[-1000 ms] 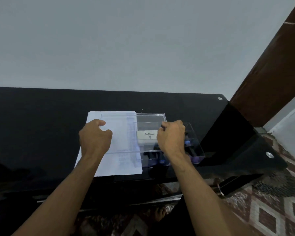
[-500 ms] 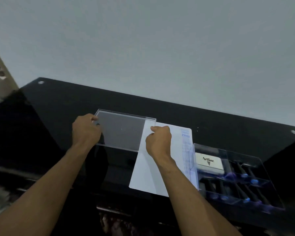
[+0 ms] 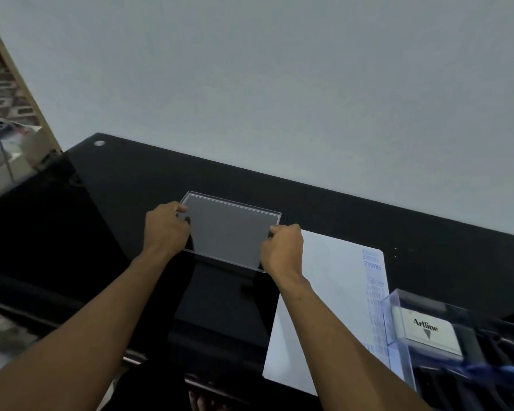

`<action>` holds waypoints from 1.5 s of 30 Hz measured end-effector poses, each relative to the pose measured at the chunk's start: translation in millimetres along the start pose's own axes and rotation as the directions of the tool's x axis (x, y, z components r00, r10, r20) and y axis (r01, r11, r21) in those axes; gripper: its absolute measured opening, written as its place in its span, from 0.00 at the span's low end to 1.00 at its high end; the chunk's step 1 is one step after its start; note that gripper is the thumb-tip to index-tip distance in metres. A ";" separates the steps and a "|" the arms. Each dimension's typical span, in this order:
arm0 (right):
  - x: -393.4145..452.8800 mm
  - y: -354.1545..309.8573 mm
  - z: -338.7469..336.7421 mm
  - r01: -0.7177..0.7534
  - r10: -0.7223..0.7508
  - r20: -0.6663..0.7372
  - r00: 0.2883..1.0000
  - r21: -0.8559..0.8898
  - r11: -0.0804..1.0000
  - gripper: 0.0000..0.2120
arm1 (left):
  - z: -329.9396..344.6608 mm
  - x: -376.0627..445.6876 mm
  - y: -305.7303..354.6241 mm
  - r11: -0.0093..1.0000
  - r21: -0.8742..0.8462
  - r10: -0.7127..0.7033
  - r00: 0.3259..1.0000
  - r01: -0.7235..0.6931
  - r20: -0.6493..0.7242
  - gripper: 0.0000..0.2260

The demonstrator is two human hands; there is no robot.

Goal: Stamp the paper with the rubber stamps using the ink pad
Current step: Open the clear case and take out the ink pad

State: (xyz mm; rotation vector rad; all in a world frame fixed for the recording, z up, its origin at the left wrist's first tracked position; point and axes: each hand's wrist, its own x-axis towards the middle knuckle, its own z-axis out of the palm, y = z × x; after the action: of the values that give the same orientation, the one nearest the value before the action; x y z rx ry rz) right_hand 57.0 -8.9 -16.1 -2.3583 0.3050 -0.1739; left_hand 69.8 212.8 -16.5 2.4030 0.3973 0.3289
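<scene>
We couldn't see the fingertips of either hand: the left hand and right hand each curled over an edge of the clear lid, knuckles toward us. Whether the lid touched the black table or hung just above it, we couldn't tell. The right forearm covered part of the paper; its printed column was too small to read beyond "FRAGILE". The clear box ran off the right and bottom edges. The stamps inside were blurred dark shapes. The ink pad lay partly behind the box wall.
</scene>
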 end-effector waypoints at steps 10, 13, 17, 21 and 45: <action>-0.7 -1.9 5.0 0.043 -0.034 0.067 0.997 -0.137 0.990 0.10 | 18.9 13.5 -23.2 0.993 0.108 0.050 0.998 -0.055 0.049 0.08; -10.6 -4.8 1.9 0.144 -0.125 0.091 0.988 -0.249 0.958 0.07 | 11.0 -0.1 -11.8 0.981 0.170 0.078 0.993 -0.092 0.087 0.09; -17.8 -6.3 -2.7 0.195 -0.167 0.122 0.978 -0.280 0.940 0.08 | 6.5 -12.5 -6.1 0.971 0.219 0.069 0.986 -0.101 0.149 0.20; -24.8 0.7 -17.0 0.276 -0.242 0.148 0.959 -0.299 0.913 0.14 | -2.5 -33.6 11.1 0.952 0.250 0.139 0.978 -0.175 0.153 0.13; -117.2 158.4 -243.3 -0.086 -0.004 -0.213 0.977 -0.411 0.908 0.16 | 105.9 -239.8 212.9 0.728 -0.136 0.673 0.663 -0.672 0.329 0.16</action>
State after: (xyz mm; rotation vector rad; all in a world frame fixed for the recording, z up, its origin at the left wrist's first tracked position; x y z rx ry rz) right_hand -134.2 -249.4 44.1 -2.7608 0.5400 -0.3702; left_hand -74.2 -91.2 13.3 2.4524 -0.6982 0.1923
